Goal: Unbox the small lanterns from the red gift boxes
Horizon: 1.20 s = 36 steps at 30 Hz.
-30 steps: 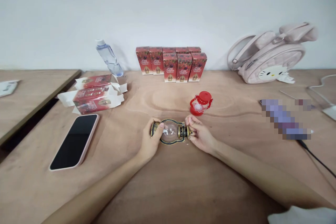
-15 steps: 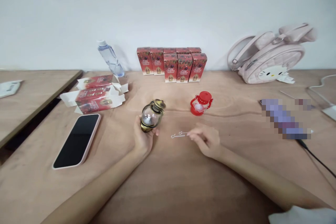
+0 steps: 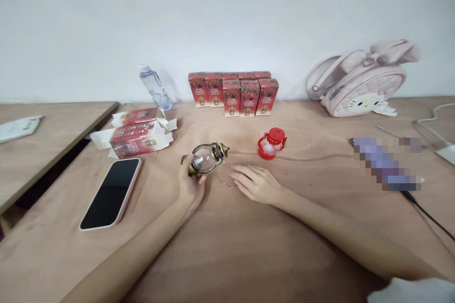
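Clutter I saw across the wooden table (image 3: 249,255)

A pink-cased phone (image 3: 111,192) lay left, opened red cartons (image 3: 135,133) beyond it; a water bottle (image 3: 155,87), upright red boxes (image 3: 234,89), a small red lantern (image 3: 271,143) and a pink bag (image 3: 359,86) stood farther back.

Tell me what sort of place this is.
Probably a small packing or assembly workbench: a bare plywood table against a plain wall, a row of identical red boxes, opened boxes, and toy lanterns, one bronze lantern in the left hand.

red boxes (image 3: 232,92) print too small, no readable text
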Motion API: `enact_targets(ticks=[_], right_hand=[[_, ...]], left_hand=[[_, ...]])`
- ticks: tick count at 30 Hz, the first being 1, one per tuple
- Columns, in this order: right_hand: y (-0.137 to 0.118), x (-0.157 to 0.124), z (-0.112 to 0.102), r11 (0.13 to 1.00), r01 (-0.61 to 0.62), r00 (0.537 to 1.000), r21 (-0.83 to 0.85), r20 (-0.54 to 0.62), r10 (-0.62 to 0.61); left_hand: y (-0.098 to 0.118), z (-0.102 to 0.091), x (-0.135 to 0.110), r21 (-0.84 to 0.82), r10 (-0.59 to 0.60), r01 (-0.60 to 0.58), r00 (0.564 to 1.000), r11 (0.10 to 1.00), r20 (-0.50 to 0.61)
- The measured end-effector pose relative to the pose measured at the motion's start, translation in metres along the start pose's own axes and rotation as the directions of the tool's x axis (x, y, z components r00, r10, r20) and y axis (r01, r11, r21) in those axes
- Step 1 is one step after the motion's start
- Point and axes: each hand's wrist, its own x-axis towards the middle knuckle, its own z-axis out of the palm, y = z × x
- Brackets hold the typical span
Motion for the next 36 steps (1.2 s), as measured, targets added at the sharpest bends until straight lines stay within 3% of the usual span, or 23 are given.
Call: enact_targets(ticks=[2, 4, 6, 7, 8, 10, 11, 12, 13, 14, 15, 17, 19, 21, 24, 29, 36], right_hand=[[0.002, -0.008, -0.008, 0.998, -0.047, 0.997, -0.03, -0.066, 0.045], [0.009, -0.016, -0.015, 0.983, -0.161, 0.96, -0.086, -0.246, 0.136], [0.019, -0.024, -0.019, 0.943, -0.325, 0.846, -0.073, -0.468, 0.255], [0.026, -0.028, -0.019, 0.917, -0.399, 0.781, -0.017, -0.53, 0.33], [0.033, -0.031, -0.019, 0.884, -0.462, 0.728, 0.069, -0.54, 0.423], [0.046, -0.036, -0.017, 0.791, -0.555, 0.675, 0.258, -0.415, 0.61], [0.05, -0.038, -0.017, 0.739, -0.588, 0.66, 0.33, -0.332, 0.674], [0.053, -0.039, -0.017, 0.703, -0.609, 0.649, 0.368, -0.277, 0.708], [0.053, -0.04, -0.018, 0.696, -0.614, 0.648, 0.373, -0.267, 0.714], [0.05, -0.04, -0.02, 0.722, -0.595, 0.653, 0.353, -0.312, 0.69], [0.044, -0.04, -0.023, 0.769, -0.558, 0.661, 0.313, -0.392, 0.64], [0.026, -0.04, -0.029, 0.883, -0.412, 0.698, 0.224, -0.545, 0.464], [0.005, -0.038, -0.033, 0.925, -0.291, 0.771, 0.246, -0.512, 0.378], [-0.012, -0.033, -0.034, 0.918, -0.244, 0.83, 0.312, -0.423, 0.364], [-0.022, -0.023, -0.033, 0.886, -0.207, 0.891, 0.415, -0.294, 0.346], [-0.021, -0.013, -0.032, 0.857, -0.205, 0.906, 0.472, -0.24, 0.349], [-0.025, -0.012, -0.029, 0.814, -0.237, 0.898, 0.529, -0.2, 0.392]], left_hand=[[0.005, 0.002, 0.003, 0.091, 0.09, -0.091, 0.996, 0.992, 0.015], [0.012, 0.004, 0.003, 0.16, 0.196, -0.205, 0.978, 0.965, 0.074], [0.022, 0.005, -0.002, 0.282, 0.36, -0.406, 0.911, 0.869, 0.202], [0.027, 0.005, -0.005, 0.366, 0.453, -0.543, 0.837, 0.756, 0.307], [0.032, 0.005, -0.009, 0.435, 0.524, -0.691, 0.722, 0.578, 0.451], [0.037, 0.003, -0.016, 0.376, 0.519, -0.917, 0.39, 0.137, 0.761], [0.037, 0.002, -0.02, 0.272, 0.473, -0.962, 0.232, -0.016, 0.85], [0.036, 0.0, -0.023, 0.153, 0.433, -0.982, 0.093, -0.107, 0.897], [0.032, -0.002, -0.025, 0.058, 0.396, -0.987, -0.005, -0.149, 0.918], [0.027, -0.003, -0.027, 0.005, 0.373, -0.986, -0.058, -0.164, 0.926], [0.022, -0.006, -0.03, -0.007, 0.355, -0.986, -0.067, -0.166, 0.932], [0.014, -0.009, -0.035, 0.056, 0.313, -0.986, 0.004, -0.156, 0.95], [0.008, -0.011, -0.042, 0.164, 0.273, -0.974, 0.118, -0.154, 0.955], [0.005, -0.012, -0.048, 0.189, 0.233, -0.968, 0.148, -0.164, 0.961], [0.001, -0.014, -0.053, 0.114, 0.184, -0.97, 0.075, -0.213, 0.98], [-0.009, -0.019, -0.049, 0.011, 0.176, -0.967, -0.035, -0.253, 0.984], [-0.015, -0.022, -0.044, -0.002, 0.194, -0.966, -0.054, -0.257, 0.98]])
